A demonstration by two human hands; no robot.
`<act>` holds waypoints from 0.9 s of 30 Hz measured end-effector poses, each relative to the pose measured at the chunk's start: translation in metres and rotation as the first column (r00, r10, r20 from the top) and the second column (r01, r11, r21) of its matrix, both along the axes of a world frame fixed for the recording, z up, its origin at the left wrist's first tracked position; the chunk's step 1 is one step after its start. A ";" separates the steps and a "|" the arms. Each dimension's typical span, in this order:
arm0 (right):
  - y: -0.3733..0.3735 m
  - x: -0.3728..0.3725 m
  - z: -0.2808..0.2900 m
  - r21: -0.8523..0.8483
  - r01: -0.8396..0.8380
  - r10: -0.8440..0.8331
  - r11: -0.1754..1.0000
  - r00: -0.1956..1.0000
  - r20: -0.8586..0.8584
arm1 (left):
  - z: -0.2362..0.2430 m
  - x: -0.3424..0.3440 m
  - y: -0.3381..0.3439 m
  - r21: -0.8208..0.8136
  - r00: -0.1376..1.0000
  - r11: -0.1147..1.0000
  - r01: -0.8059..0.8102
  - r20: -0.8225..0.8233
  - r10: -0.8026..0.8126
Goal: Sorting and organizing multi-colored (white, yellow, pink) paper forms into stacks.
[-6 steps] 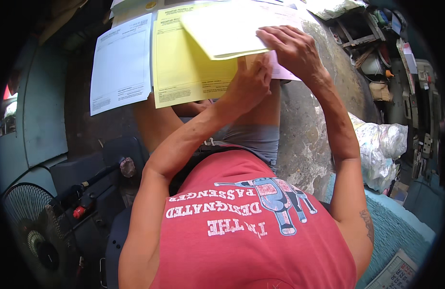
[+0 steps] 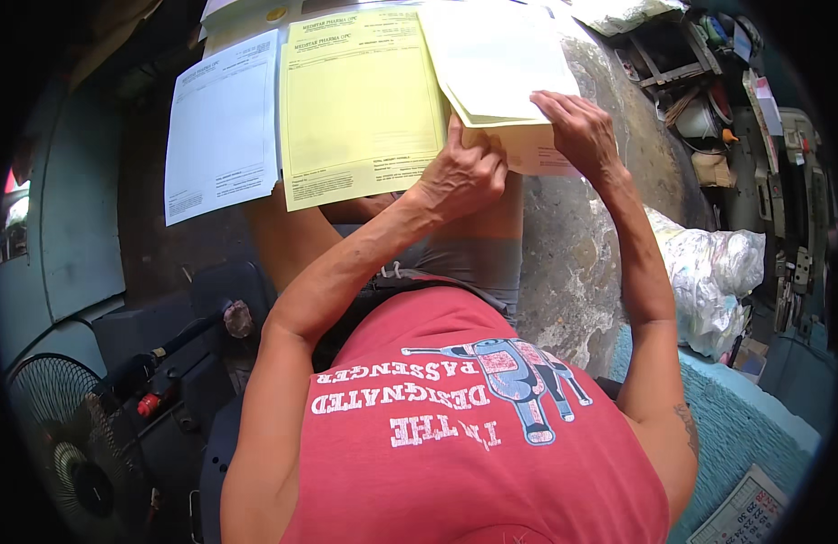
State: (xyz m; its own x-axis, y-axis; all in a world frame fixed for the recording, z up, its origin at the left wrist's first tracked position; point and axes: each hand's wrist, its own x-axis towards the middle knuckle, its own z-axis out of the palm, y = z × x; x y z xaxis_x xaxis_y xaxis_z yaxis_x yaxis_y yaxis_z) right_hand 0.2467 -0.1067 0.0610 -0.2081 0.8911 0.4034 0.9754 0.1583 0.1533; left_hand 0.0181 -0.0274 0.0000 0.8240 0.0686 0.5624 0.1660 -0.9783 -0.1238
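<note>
A white sheet with yellow sheets under it (image 2: 496,68) lies over the right-hand pile of pink printed forms (image 2: 538,156). My right hand (image 2: 582,134) pinches the lower right corner of these sheets between thumb and fingers. My left hand (image 2: 466,174) is at their lower left corner, its index finger pointing up against the edge and the other fingers curled; the thumb is partly hidden. Left of it lies a stack of yellow printed forms (image 2: 364,109). Further left is a stack of white printed forms (image 2: 224,122), its lower edge jutting over the table's front.
A fan (image 2: 70,453) stands at lower left beside dark machine parts (image 2: 179,372). At right are a bundle wrapped in clear plastic (image 2: 713,276) and a cluttered shelf (image 2: 700,100). My knees are under the table's front edge. A calendar (image 2: 741,512) shows at lower right.
The white and yellow sheets have moved right, off the yellow stack and over the pink forms. My right hand has moved right and down with them; my left hand has shifted slightly down.
</note>
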 end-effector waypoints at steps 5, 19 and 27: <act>-0.035 -0.020 -0.009 -0.069 0.052 -0.056 0.996 0.997 -0.047 | 0.000 0.001 0.003 -0.155 0.992 0.984 0.083 0.110 -0.066; -0.045 -0.038 -0.005 -0.121 0.107 -0.127 0.987 0.975 -0.180 | 0.032 -0.176 0.052 -0.209 0.954 0.940 -0.270 0.075 0.291; -0.047 -0.029 -0.009 -0.180 0.153 -0.193 0.972 0.953 -0.232 | 0.026 -0.343 0.096 0.161 0.736 0.779 -0.606 -0.260 0.625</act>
